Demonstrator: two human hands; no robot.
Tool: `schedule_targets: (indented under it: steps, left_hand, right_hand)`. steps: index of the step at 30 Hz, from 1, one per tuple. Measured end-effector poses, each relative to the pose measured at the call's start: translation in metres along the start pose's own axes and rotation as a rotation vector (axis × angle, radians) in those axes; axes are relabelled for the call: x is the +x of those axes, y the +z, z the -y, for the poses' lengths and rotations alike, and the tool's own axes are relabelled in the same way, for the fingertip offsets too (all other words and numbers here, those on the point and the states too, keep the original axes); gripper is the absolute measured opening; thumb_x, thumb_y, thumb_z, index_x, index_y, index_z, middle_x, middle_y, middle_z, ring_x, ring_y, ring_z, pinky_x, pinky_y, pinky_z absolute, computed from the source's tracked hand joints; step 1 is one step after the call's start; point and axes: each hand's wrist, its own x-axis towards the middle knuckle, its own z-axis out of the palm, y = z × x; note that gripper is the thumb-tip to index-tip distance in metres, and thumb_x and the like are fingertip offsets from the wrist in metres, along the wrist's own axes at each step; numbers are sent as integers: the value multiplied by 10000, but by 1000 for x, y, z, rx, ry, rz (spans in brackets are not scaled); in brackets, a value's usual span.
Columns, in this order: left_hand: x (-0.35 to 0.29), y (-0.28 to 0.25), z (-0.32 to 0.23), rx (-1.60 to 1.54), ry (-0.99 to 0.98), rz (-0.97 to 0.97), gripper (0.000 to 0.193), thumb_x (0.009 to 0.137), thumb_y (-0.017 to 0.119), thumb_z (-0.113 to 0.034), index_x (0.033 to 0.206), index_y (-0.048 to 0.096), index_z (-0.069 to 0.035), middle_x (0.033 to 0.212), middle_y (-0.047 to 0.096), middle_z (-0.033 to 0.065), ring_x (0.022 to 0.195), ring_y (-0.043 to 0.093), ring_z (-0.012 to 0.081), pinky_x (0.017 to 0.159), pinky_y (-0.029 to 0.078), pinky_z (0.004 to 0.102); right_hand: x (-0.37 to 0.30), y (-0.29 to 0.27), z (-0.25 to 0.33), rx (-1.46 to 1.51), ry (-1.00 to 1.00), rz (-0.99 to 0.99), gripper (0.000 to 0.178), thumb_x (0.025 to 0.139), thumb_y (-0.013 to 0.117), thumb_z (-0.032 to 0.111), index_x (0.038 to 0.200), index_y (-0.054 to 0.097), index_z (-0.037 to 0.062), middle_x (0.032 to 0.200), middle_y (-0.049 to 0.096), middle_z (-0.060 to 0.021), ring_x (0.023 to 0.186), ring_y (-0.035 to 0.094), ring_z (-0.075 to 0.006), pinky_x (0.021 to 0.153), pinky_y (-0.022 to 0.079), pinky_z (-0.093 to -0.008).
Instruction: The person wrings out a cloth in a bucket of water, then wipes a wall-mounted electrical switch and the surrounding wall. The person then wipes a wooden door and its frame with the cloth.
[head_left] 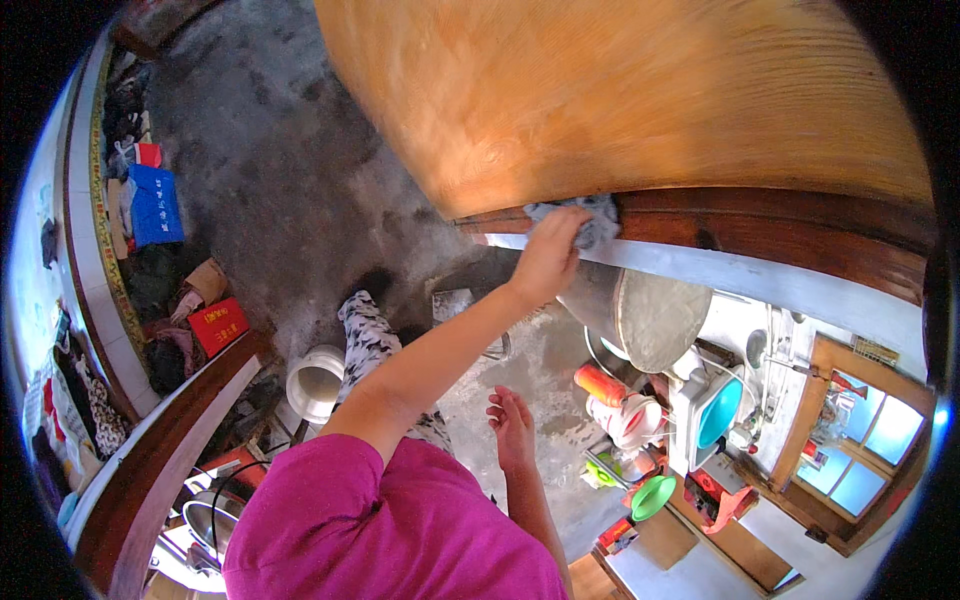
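Observation:
My left hand (550, 254) is closed on a crumpled grey cloth (598, 222), my left arm stretched up and across to the right. The cloth presses against a dark brown wooden door frame (760, 228), close to the corner of a big yellow-brown wooden door panel (640, 95). Lower down, my right hand (512, 422) hangs beside my body. Its fingers are loosely bent and apart, with nothing seen in them.
A white bucket (315, 384) stands on the grey floor by my patterned trouser leg. Beyond the frame are a large metal vessel (665, 318), a turquoise basin (720, 412) and a wooden window (850, 440). Along the left wall lie a blue box (153, 205) and a red box (218, 326).

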Motion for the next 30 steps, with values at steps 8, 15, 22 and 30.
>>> schedule_targets:
  steps: [8, 15, 22, 30]
  left_hand:
    - [-52, 26, 92, -1, -403, -47, 550, 753, 542, 134, 1289, 512, 15, 1201, 555, 253, 1174, 510, 484, 1006, 446, 482]
    - [-20, 24, 32, -7, -159, -110, 576, 713, 569, 125, 1281, 516, 48, 1203, 563, 258, 1151, 534, 474, 1020, 445, 494]
    - [-21, 16, 21, -99, -91, -27, 626, 716, 576, 115, 1331, 504, 22, 1270, 546, 259, 1223, 511, 456, 1110, 394, 467]
    - [-95, -5, 156, -200, -721, -28, 444, 894, 540, 9, 1336, 506, 34, 1182, 649, 178, 1232, 578, 275, 1072, 425, 386]
  right_hand:
    - [-4, -3, -9, 59, 117, -102, 288, 1035, 583, 268, 1257, 640, 93, 1029, 650, -1, 880, 585, -108, 758, 454, -264]
    - [9, -6, -29, 90, 102, 16, 314, 1034, 608, 320, 1247, 653, 94, 1067, 670, -2, 891, 583, -102, 766, 448, -261]
    - [31, 6, -45, -3, 126, 89, 323, 1043, 578, 314, 1267, 637, 89, 1076, 659, 1, 895, 579, -99, 786, 451, -259]
    - [52, 10, -50, 9, 55, 47, 395, 1055, 522, 393, 1338, 616, 135, 1216, 638, -18, 1010, 564, -121, 874, 435, -303]
